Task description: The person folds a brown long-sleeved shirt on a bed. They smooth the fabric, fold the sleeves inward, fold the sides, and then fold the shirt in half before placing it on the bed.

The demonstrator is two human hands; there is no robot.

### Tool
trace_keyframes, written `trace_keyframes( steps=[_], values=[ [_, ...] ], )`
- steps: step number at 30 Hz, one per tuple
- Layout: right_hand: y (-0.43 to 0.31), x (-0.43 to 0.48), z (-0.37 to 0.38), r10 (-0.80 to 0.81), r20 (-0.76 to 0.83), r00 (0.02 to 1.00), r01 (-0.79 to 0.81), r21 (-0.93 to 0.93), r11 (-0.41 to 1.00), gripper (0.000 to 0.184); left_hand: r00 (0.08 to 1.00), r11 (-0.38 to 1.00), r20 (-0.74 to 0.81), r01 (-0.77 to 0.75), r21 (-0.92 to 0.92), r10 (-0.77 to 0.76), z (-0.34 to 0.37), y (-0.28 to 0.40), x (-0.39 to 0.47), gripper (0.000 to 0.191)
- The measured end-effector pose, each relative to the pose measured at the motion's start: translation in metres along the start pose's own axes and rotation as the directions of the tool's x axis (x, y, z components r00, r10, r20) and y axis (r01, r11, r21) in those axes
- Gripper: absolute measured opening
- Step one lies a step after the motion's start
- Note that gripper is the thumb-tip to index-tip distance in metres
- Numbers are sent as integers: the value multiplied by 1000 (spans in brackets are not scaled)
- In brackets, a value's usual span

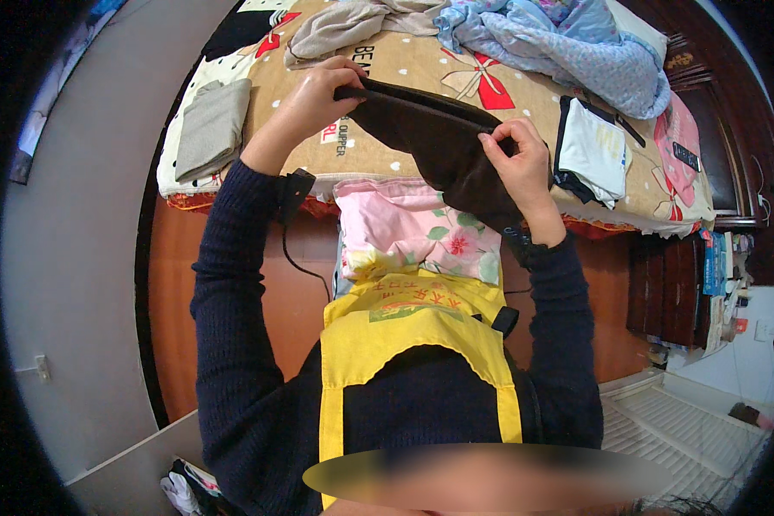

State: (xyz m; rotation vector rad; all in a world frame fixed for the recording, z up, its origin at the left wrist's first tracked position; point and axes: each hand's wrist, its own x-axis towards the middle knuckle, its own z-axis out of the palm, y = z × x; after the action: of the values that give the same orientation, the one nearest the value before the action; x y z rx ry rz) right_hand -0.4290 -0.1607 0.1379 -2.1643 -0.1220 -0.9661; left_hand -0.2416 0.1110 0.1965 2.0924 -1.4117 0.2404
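Observation:
A dark brown cloth garment is held up in front of me, above the near side of the bed. My left hand pinches one end of its long straight edge between thumb and fingers. The other end of that edge is gripped by my right hand, a little lower and nearer to me. Between my hands the edge is drawn out, with a narrow fold along it. Below, the cloth hangs loosely and reaches a pink floral cloth over my lap.
The bed bears a tan patterned cover. Folded grey cloth lies left; a folded white garment lies right, near a phone. A blue quilt is heaped behind. A dark wooden cabinet stands at right.

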Motion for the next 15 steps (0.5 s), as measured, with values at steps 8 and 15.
trace_keyframes(
  steps=[8,15],
  values=[
    [6,-2,11,-90,27,996,88,36,995,16,997,992,44,63,-111,-59,-6,5,-3,17],
    [5,-11,11,19,169,985,-37,104,994,16,997,991,40,-65,-114,70,-9,19,6,19]
  ],
)
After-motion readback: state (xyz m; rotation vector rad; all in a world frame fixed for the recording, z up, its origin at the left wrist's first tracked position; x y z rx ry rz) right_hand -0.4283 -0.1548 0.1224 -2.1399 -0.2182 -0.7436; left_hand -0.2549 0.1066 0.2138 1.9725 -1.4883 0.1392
